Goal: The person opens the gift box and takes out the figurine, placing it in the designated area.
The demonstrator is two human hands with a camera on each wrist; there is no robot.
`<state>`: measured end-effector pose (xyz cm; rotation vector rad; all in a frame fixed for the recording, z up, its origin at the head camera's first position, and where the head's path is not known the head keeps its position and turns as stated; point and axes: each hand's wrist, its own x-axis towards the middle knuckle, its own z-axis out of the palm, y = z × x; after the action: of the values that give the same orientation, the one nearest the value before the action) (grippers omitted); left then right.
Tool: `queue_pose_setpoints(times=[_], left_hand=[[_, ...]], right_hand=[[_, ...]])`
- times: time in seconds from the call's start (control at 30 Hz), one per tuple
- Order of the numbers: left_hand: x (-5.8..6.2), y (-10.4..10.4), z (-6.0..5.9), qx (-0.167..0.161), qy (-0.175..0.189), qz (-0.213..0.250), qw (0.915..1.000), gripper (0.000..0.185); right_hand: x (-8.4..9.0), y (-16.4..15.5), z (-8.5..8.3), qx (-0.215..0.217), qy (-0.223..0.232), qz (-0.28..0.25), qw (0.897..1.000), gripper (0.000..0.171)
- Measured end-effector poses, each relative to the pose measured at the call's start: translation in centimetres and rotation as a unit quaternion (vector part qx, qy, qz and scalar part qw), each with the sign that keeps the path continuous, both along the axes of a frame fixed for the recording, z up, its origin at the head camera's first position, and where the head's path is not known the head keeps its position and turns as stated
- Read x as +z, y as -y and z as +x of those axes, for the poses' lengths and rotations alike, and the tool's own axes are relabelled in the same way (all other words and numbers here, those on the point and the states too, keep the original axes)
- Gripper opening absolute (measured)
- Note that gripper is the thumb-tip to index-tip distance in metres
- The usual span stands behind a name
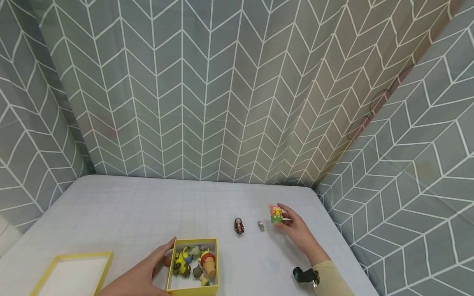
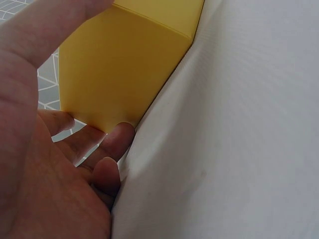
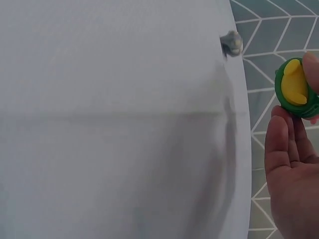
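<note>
My right hand [image 1: 298,233] pinches a small toy figurine [image 1: 275,213] with a pink top, a yellow middle and a green base. In the right wrist view the figurine's underside [image 3: 295,83] shows green with a yellow patch, between thumb and fingers. My left hand [image 1: 142,269] grips the left side of an open yellow box [image 1: 217,263], thumb at the near side and fingers at the far corner. Several toy figurines lie inside, among them a yellow and blue one [image 1: 182,259] and a red and tan one [image 1: 208,263]. The left wrist view shows fingertips against the box wall [image 2: 119,64].
A dark-haired figurine [image 1: 238,226] and a small grey figurine [image 1: 261,225] are on the white table [image 1: 148,209], left of my right hand. The yellow-rimmed box lid [image 1: 70,275] lies at the left. Patterned curtains [image 1: 207,90] enclose the table's back and sides.
</note>
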<state>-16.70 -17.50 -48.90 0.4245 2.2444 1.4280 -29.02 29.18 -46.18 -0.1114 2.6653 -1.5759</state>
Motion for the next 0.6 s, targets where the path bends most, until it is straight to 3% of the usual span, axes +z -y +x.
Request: queue_pose_setpoints(times=[0.33,0.6], left_hand=[[0.1,0.0,0.0,-0.001,-0.004,0.002,1.0000,0.114],[0.0,0.0,0.0,0.005,-0.002,-0.005,1.0000,0.114]], right_hand=[[-1.1,-1.6,-0.3,-0.005,0.032,0.001,0.999,0.069],[-1.6,-1.9,-0.4,-0.008,0.057,0.041,0.998,0.067]])
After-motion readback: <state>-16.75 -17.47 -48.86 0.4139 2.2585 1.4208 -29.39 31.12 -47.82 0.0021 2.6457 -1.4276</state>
